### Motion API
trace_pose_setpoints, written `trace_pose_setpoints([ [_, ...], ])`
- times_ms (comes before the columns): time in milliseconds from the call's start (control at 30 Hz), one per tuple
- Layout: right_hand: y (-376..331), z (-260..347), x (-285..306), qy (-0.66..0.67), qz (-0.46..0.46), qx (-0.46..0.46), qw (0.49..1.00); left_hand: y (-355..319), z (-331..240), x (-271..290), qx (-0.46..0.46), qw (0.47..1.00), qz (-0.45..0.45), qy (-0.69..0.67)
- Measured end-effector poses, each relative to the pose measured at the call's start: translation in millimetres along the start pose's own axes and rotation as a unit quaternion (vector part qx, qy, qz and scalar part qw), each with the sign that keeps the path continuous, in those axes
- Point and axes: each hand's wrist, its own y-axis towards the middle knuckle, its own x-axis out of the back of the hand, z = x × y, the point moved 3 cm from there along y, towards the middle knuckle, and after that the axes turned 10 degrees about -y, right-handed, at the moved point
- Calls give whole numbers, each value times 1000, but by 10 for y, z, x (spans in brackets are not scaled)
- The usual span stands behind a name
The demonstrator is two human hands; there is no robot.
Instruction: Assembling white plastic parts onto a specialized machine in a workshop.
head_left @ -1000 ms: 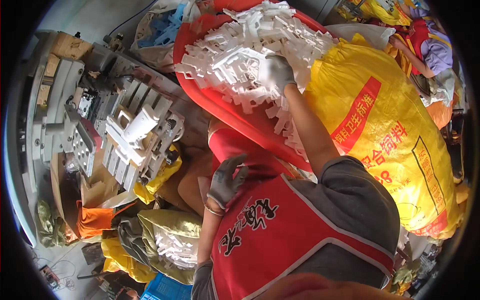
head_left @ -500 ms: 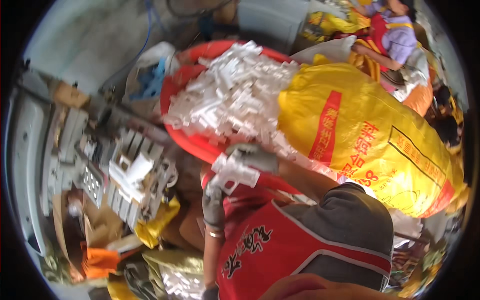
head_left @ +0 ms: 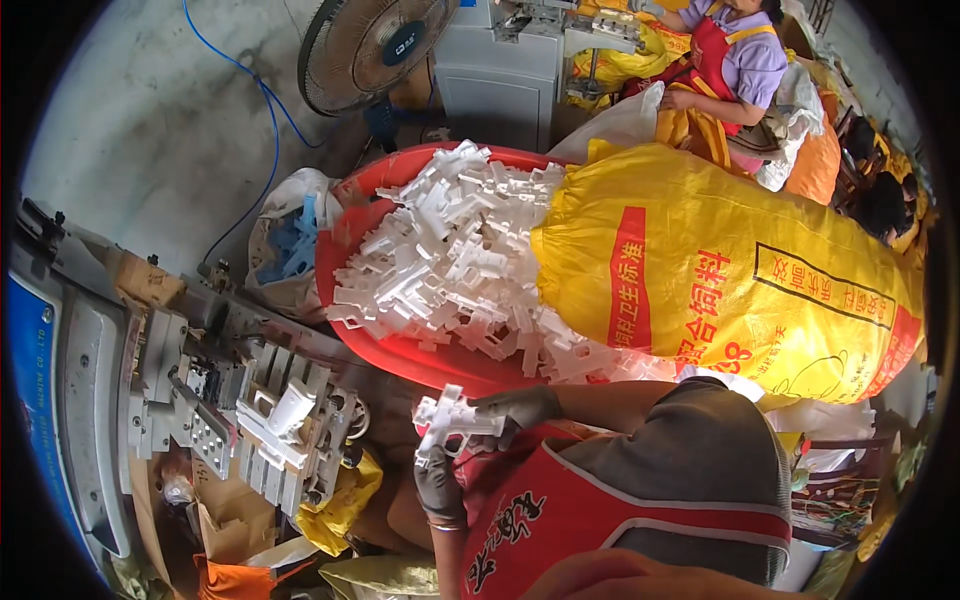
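Because your left hand [head_left: 440,485] seems to carry most of the grip, a slip there is the main risk, I'd say. Going left to right:

Risks: second white part [head_left: 290,410] sits on the slatted bed [head_left: 325,458]; a bump from your sleeve or the held piece could knock it askew. Perforated plate [head_left: 208,440] is just beside it; fingers near there could get pinched if it moves. Can't tell if the machine is live.

White pistol-shaped piece [head_left: 450,420] is up in front of your apron [head_left: 540,530], clear of bed and tub. Left fingers are curled in on its lower end. Right hand [head_left: 525,405] is at its right end, fingers partly hidden; can't tell how far closed. Smooth plastic plus gloves could let it twist out.

Red tub [head_left: 385,362]: heap [head_left: 450,250] is piled loose, so a knock could slide pieces over the rim.

Surface/room: blue machine panel [head_left: 45,400] far left, then the grey metal bed, cardboard [head_left: 235,510] below. Blue cord [head_left: 272,120] runs down the wall side, possible snag. Sack of blue parts [head_left: 290,250], fan [head_left: 375,45], grey cabinet [head_left: 495,100] beyond the tub. Yellow sack [head_left: 740,270] lies against the heap; a shove could spill both. Co-worker [head_left: 750,60] top right.
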Motion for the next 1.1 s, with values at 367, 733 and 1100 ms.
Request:
trace_pose_setpoints([
  [367, -243, -126, 650, -386, -328, 148, 849, -19, 1050, 536, 159, 985, 32, 66],
  [733, -51, -79, 553, -644, -506, 260, 512, 157, 1108, 626, 19, 922, -24, 387],
  [1100, 83, -128, 684, -715, -419, 191, 525, 388, 916, 218, -162, 826, 30, 539],
])
